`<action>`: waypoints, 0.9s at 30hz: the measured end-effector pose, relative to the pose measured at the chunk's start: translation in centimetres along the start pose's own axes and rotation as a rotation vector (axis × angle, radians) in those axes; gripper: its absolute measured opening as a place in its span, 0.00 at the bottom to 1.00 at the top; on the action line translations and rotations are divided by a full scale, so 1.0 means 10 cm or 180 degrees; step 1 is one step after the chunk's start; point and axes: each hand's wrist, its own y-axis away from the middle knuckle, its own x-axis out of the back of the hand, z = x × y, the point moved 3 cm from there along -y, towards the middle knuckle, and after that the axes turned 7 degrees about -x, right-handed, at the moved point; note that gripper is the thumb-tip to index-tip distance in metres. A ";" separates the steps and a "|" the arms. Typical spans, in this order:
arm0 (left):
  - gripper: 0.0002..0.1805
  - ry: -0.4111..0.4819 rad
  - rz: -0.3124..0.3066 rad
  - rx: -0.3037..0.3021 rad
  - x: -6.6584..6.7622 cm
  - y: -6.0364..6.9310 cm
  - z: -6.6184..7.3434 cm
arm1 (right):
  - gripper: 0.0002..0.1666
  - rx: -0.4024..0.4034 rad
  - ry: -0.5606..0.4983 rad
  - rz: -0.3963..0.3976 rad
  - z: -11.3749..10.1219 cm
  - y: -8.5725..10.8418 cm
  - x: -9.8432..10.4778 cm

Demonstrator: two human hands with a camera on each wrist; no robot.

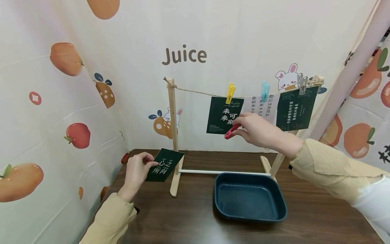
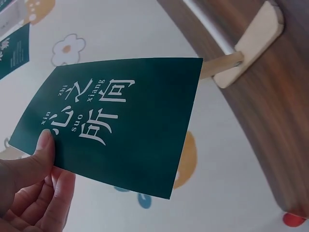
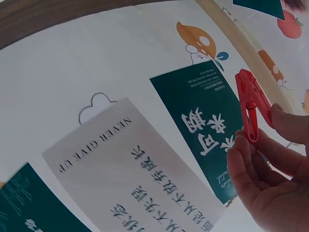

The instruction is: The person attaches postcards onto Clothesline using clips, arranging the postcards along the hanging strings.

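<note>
A dark green card with white characters [image 2: 154, 121] is pinched at its edge by my left hand [image 1: 137, 173], thumb on the printed face. It is held in the air by the rack's left post. My right hand [image 1: 259, 130] pinches a red clothespin [image 3: 252, 104] between thumb and fingers, in front of the hanging cards. On the twine [image 1: 198, 91] hang a green card [image 1: 217, 117] under a yellow clothespin [image 1: 230, 93], a white card [image 3: 120, 169] under a blue clothespin [image 1: 265, 92], and another green card [image 1: 297, 110] under a grey clothespin [image 1: 302, 84].
A wooden rack, its left post [image 1: 173, 115] upright, stands on the brown table [image 1: 170, 220] with a white crossbar [image 1: 201, 171] low down. In front of it sits a dark blue tray [image 1: 217, 200]. Behind hangs a fruit-printed curtain [image 1: 137, 84].
</note>
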 end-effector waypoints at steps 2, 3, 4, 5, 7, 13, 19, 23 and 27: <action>0.07 0.0017 0.0025 -0.0035 0.01 -0.03 0.05 | 0.11 -0.0015 0.0014 -0.0034 -0.01 -0.04 0.02; 0.07 0.0023 0.0031 -0.0053 0.01 -0.05 0.07 | 0.11 -0.0014 0.0022 -0.0048 -0.02 -0.05 0.03; 0.07 0.0030 0.0039 -0.0070 0.02 -0.07 0.09 | 0.11 -0.0017 0.0030 -0.0066 -0.03 -0.07 0.04; 0.07 0.0041 0.0046 -0.0085 0.02 -0.09 0.11 | 0.11 -0.0031 0.0040 -0.0092 -0.04 -0.09 0.04; 0.08 0.0061 0.0058 -0.0114 0.02 -0.12 0.15 | 0.10 -0.0046 0.0052 -0.0146 -0.05 -0.12 0.06; 0.07 0.0133 0.0066 -0.0153 0.03 -0.20 0.24 | 0.12 -0.0091 0.0101 -0.0231 -0.08 -0.22 0.12; 0.07 0.0184 0.0081 -0.0157 0.03 -0.28 0.31 | 0.13 -0.0144 0.0177 -0.0281 -0.12 -0.32 0.15; 0.07 0.0219 0.0093 -0.0185 0.03 -0.33 0.36 | 0.13 -0.0167 0.0227 -0.0314 -0.16 -0.36 0.19; 0.07 0.0272 0.0101 -0.0188 0.04 -0.39 0.40 | 0.12 -0.0144 0.0230 -0.0306 -0.20 -0.42 0.26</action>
